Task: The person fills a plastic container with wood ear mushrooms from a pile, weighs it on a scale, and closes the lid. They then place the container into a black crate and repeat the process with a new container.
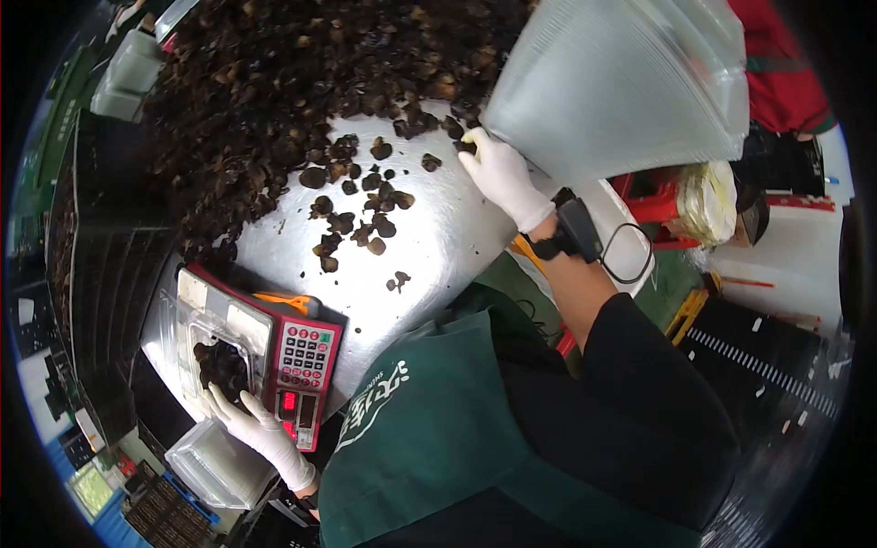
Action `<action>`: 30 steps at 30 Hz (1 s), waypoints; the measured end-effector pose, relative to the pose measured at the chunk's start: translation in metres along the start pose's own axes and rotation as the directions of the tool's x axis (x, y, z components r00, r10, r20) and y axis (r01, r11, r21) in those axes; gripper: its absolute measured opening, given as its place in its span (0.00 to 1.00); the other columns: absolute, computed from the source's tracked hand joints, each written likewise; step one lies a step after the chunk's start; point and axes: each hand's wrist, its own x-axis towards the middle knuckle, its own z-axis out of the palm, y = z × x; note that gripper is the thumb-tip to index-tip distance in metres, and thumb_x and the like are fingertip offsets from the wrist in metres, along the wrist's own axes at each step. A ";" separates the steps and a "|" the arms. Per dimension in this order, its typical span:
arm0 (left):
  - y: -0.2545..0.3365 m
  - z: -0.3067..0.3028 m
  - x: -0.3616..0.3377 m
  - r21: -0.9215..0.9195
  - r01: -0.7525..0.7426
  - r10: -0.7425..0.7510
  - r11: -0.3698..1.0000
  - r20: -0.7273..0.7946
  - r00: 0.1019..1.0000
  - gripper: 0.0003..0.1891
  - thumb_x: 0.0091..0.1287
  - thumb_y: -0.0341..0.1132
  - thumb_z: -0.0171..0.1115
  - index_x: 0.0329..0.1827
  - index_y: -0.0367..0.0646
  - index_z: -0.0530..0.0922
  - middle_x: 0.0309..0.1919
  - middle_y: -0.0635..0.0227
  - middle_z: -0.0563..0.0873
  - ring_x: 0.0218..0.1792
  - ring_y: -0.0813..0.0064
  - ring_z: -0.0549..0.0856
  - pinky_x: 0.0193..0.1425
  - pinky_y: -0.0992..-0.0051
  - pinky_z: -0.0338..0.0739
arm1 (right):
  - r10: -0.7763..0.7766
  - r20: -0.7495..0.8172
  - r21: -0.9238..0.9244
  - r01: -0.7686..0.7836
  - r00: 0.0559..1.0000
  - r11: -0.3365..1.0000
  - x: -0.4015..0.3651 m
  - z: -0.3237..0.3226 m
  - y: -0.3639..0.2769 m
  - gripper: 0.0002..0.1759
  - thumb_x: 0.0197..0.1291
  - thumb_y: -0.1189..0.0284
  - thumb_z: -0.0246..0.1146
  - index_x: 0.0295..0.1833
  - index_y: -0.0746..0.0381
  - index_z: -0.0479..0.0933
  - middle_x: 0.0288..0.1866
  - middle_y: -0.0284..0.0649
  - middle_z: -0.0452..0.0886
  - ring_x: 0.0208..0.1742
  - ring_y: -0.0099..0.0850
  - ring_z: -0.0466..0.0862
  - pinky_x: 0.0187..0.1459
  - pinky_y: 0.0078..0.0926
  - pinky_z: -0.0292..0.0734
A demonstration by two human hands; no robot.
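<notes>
1. Left hand (260, 443), white glove: fingers apart, tips at the near edge of a clear box (230, 332); whether they press on it, I cannot tell.
2. Mushrooms in the box (221, 365), dark: just beyond the left fingertips.
3. Scale (309, 352), red-edged: under the box, keypad to the thumb side of the left fingers (red digits lit, too small to read surely). For a true reading, best to lift the left fingers clear of the box and scale.
4. Right hand (504, 183), white glove: thumb and forefinger bent, a dark piece at their tips; whether it is pinched, I cannot tell.
5. Mushroom heap (320, 64): just beyond the right fingertips. Small pinches would suit fine changes in weight.
6. Loose mushrooms (384, 196): on the metal table (429, 228), between the two hands' fingers, handy for topping up.
7. Tall stack of clear plastic (621, 91): just beside the right fingers, best left unbumped.
8. Small box stack (215, 466): beside the left hand, behind its fingertips.
</notes>
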 end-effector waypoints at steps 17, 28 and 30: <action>0.019 -0.005 0.001 0.053 0.061 -0.061 0.997 0.004 0.998 0.27 0.79 0.40 0.51 0.75 0.32 0.65 0.75 0.41 0.67 0.76 0.44 0.65 0.80 0.53 0.58 | -0.035 0.133 0.642 -0.060 0.990 0.764 0.040 -0.009 -0.055 0.23 0.69 0.79 0.58 0.69 0.62 0.71 0.49 0.34 0.84 0.31 0.12 0.74 0.29 0.14 0.70; 0.017 -0.004 0.000 0.111 0.020 -0.020 0.994 -0.005 1.000 0.27 0.79 0.42 0.50 0.76 0.36 0.66 0.76 0.46 0.67 0.73 0.45 0.68 0.76 0.54 0.61 | -0.081 -0.009 0.444 0.076 0.997 0.893 0.028 -0.002 -0.024 0.07 0.70 0.75 0.61 0.46 0.67 0.82 0.29 0.33 0.85 0.22 0.17 0.77 0.25 0.17 0.70; 0.016 -0.004 0.000 0.109 0.017 -0.017 0.994 -0.002 1.000 0.27 0.79 0.42 0.50 0.76 0.35 0.65 0.76 0.46 0.67 0.73 0.45 0.68 0.76 0.54 0.61 | 0.019 0.206 0.508 -0.124 0.978 0.853 0.006 -0.020 -0.022 0.09 0.69 0.71 0.62 0.45 0.65 0.83 0.28 0.40 0.85 0.26 0.24 0.84 0.28 0.23 0.74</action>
